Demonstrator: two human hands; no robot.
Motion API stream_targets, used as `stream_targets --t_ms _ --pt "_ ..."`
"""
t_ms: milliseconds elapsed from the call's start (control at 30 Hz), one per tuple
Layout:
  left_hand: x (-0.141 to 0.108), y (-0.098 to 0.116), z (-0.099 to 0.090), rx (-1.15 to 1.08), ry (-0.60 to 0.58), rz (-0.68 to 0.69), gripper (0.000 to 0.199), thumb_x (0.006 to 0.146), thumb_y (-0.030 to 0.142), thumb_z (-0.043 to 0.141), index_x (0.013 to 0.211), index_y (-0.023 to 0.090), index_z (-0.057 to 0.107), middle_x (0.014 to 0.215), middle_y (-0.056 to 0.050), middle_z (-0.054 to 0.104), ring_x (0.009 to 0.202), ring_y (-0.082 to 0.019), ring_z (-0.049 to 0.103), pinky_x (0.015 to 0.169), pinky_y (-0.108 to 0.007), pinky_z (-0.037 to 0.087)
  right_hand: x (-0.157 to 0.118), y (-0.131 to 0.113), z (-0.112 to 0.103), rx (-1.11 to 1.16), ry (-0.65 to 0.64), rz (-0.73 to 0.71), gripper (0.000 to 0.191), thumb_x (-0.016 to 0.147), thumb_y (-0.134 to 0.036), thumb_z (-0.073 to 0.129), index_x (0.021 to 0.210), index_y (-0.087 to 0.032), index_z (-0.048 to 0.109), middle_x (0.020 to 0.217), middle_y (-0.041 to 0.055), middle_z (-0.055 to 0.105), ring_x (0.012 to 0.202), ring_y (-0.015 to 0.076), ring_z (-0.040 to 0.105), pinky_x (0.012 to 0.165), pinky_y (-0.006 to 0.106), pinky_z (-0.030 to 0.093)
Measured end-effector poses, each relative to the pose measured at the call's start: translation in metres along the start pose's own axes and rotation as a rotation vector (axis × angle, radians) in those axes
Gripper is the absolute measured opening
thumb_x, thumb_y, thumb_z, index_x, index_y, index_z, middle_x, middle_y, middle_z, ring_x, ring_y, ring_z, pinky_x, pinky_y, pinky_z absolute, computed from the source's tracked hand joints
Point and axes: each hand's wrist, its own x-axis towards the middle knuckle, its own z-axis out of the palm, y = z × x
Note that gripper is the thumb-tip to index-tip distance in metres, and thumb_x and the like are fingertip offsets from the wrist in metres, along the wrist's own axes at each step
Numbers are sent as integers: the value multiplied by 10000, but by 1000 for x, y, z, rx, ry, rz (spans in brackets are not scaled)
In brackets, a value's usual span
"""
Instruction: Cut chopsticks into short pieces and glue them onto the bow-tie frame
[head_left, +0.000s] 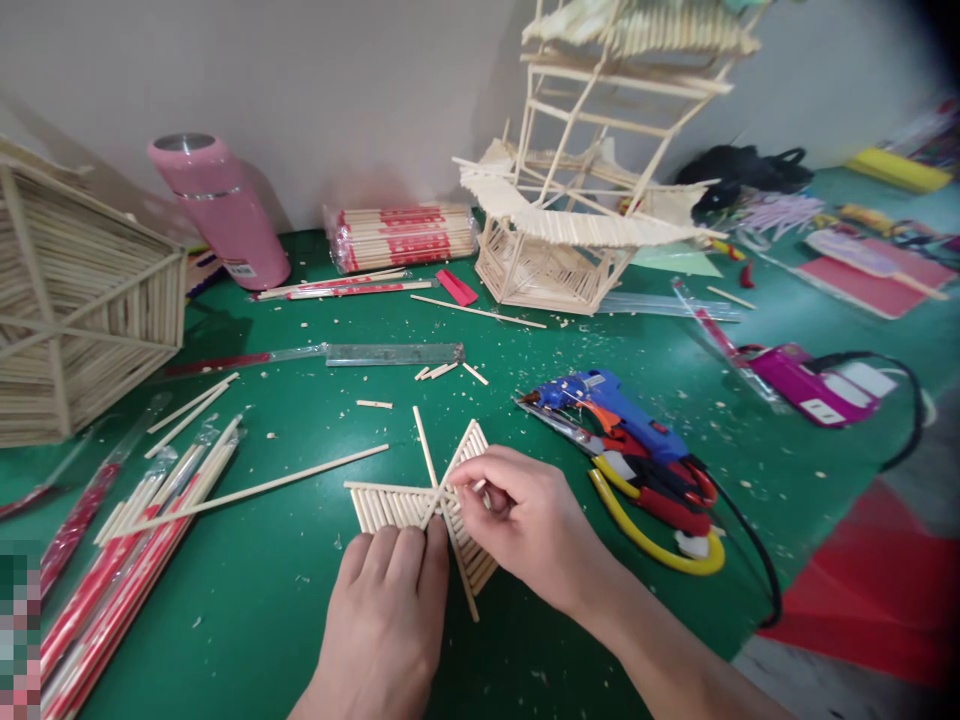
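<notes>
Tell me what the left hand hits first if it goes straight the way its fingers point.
The slatted stick frame, right at the left hand's fingertips. Past that, probably the short loose stick piece, though depth and exact heading are hard to judge.

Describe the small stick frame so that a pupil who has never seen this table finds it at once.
On the green table, find the left hand and right hand in the foreground. Beneath them lies the stick frame, its spokes crossing near the middle. Unlike the tall stick tower behind and the large stick panel at far left, it is small, flat and only partly filled.
</notes>
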Motion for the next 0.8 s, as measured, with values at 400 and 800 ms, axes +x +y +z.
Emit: stream_targets --t_ms 400,800 --pt "1 -2 -4 1 -25 40 310 823 102 385 1112 74 495 687 -38 526 581 -187 487 531 -321 373 -1 -1 0 137 50 125 131 733 -117 499 720 -170 618 644 -9 560 495 75 420 467 186 373" --pt "4 -9 -19 -116 165 -209 249 795 238 520 1015 121 526 881 -118 560 811 -252 512 670 -388 410 -6 7 -14 262 166 186 194 828 -299 480 817 -158 613 646 -2 575 543 96 487 487 202 407"
